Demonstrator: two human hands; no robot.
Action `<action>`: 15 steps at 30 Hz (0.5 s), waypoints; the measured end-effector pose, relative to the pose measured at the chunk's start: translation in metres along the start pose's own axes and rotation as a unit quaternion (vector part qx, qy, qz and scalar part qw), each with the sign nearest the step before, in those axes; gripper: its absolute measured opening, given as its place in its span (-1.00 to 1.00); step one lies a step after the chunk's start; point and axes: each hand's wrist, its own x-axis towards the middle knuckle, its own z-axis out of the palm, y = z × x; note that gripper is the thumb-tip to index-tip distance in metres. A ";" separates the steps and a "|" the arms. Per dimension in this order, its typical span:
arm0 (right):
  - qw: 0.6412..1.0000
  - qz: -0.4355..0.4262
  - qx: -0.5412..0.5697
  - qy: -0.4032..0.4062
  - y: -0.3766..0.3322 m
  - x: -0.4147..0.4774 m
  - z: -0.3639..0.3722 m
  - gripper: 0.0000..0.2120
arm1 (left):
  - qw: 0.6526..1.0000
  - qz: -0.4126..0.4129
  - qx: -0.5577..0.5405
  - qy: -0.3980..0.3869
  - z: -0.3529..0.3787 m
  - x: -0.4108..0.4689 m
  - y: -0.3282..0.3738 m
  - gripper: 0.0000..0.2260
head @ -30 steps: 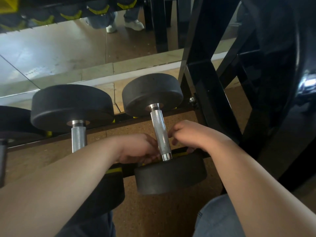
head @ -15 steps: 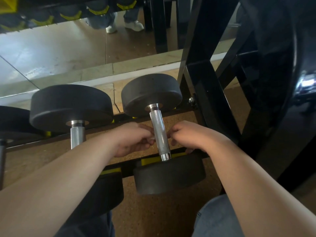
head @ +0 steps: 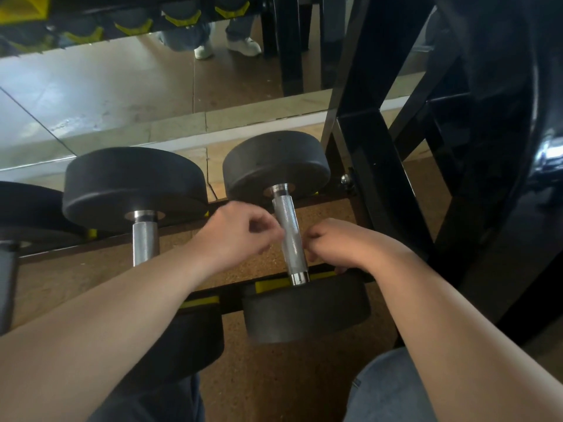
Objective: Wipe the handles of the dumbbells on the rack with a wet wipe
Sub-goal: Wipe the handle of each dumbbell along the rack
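1. Dumbbell handle, knurled steel, lies across the rack rails, between both hands.
2. Left hand pinches beside it; whether it holds a wipe, I cannot tell.
3. Right hand is curled, contents hidden.
4. Probably heavy and rigid: wipe it in place.

Left hand: one second ago it was low on the knurled handle of the right-hand dumbbell, close to the near weight head. Half a second ago it was at mid-handle. It now sits higher again, at the upper half of the bar, fingers curled and blurred against the handle's left side. More of the yellow rail strip below it is exposed than before. Right hand: no appreciable shift. A wipe cannot be made out.
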 end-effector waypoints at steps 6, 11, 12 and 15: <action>1.000 -0.015 -0.022 0.013 0.001 0.001 0.002 -0.76 | 0.996 0.072 0.019 0.043 0.004 -0.002 0.003 -0.96; 0.997 -0.040 0.017 0.057 0.000 -0.001 0.001 -0.78 | 0.980 0.104 -0.004 0.171 0.016 0.012 0.011 -0.93; 0.995 -0.050 0.033 0.079 0.000 -0.002 0.001 -0.80 | 0.977 0.139 0.039 0.159 0.017 0.011 0.010 -0.93; 0.983 -0.066 0.099 0.143 0.000 0.000 -0.002 -0.78 | 0.956 0.258 0.133 0.047 0.018 0.000 0.007 -0.91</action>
